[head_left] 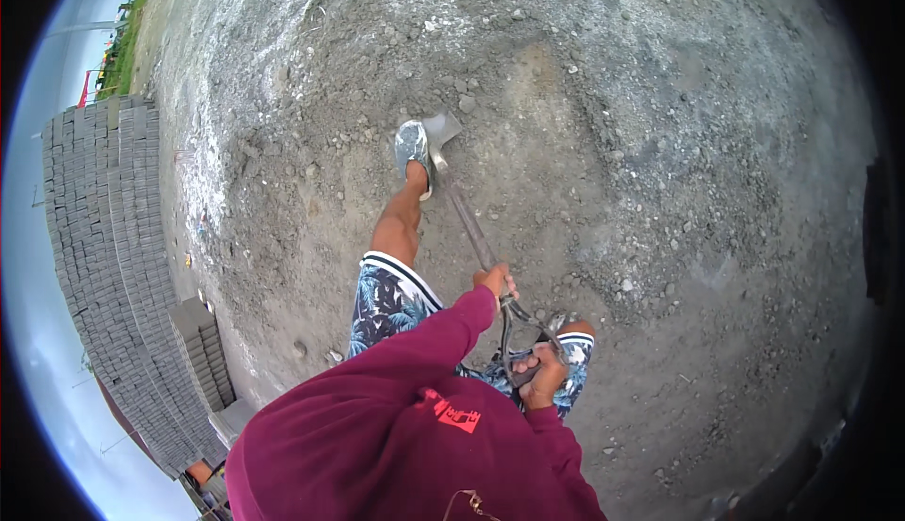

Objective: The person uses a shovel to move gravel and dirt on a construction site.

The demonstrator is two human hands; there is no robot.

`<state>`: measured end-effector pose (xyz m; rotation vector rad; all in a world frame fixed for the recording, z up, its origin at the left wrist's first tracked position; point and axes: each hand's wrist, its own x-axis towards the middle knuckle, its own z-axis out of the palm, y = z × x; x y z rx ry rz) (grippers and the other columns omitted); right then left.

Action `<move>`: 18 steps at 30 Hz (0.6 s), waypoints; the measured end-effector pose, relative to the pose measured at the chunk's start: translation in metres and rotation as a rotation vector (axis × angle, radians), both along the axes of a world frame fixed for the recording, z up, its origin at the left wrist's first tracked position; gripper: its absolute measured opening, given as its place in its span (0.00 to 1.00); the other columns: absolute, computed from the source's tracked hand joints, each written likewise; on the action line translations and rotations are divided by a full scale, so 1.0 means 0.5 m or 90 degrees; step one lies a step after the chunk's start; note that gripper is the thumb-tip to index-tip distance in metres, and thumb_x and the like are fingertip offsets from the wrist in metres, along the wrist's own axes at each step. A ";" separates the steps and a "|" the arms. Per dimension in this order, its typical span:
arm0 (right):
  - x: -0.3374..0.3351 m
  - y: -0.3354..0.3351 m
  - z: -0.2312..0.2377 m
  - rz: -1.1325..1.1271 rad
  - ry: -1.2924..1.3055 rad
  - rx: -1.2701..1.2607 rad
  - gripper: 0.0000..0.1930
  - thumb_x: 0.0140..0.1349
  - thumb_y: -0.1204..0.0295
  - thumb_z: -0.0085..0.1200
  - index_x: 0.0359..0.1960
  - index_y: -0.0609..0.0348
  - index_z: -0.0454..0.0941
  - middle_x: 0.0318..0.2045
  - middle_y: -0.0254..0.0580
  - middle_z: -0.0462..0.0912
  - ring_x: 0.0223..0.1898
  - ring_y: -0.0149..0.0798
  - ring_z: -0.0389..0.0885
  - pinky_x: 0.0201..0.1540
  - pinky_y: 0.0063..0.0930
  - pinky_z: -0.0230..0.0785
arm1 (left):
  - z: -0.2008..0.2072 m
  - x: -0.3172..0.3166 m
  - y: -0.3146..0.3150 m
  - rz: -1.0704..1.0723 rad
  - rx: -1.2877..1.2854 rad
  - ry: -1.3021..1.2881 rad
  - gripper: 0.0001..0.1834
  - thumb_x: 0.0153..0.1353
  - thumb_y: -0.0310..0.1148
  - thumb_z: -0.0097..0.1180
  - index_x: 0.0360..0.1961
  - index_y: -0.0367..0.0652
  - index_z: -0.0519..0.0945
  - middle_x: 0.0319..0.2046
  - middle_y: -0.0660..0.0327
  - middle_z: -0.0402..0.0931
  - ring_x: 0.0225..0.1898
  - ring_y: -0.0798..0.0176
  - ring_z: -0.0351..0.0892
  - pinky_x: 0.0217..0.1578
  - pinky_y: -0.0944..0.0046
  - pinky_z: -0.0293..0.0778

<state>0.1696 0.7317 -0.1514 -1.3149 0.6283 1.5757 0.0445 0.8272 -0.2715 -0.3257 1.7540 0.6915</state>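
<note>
A shovel slants across the middle, its metal blade (pixel 441 129) resting at the ground surface and its long shaft (pixel 466 212) running back toward me. My left hand (pixel 495 281) is wrapped round the lower end of the shaft, just ahead of where it splits into the handle. Behind it, my right hand (pixel 543 377) grips the crosspiece of the D-shaped handle (pixel 509 328). My left foot, in a grey-and-white shoe (pixel 412 147), is set forward right beside the blade; I cannot tell whether they touch. The blade's tip is hard to make out against the soil.
Loose grey soil and gravel (pixel 320 158) surround the blade, with a shallow dug strip (pixel 537 125) to its right. Tall stacks of grey blocks (pixel 104 266) stand at the left, a lower stack (pixel 200 347) nearer. My right foot is set back, partly hidden by the handle.
</note>
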 end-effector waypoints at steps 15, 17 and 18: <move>-0.040 0.128 -0.044 0.133 -0.038 0.078 0.04 0.50 0.83 0.50 0.28 0.64 0.71 0.14 0.37 0.68 0.12 0.33 0.68 0.15 0.31 0.65 | -0.054 -0.129 0.134 0.130 0.076 -0.084 0.08 0.51 0.29 0.54 0.27 0.35 0.71 0.18 0.54 0.69 0.15 0.57 0.70 0.15 0.56 0.70; -0.023 0.157 -0.056 0.162 -0.041 0.098 0.05 0.51 0.83 0.51 0.30 0.64 0.71 0.14 0.38 0.70 0.12 0.33 0.68 0.16 0.30 0.65 | -0.096 -0.116 0.107 0.175 0.108 -0.078 0.08 0.51 0.30 0.54 0.26 0.35 0.71 0.19 0.55 0.69 0.16 0.57 0.70 0.16 0.56 0.71; -0.023 0.152 -0.056 0.167 -0.056 0.093 0.05 0.51 0.83 0.52 0.31 0.64 0.71 0.14 0.38 0.70 0.12 0.33 0.68 0.16 0.30 0.65 | -0.093 -0.104 0.102 0.163 0.107 -0.079 0.09 0.51 0.30 0.55 0.26 0.35 0.71 0.19 0.55 0.69 0.17 0.57 0.70 0.16 0.56 0.71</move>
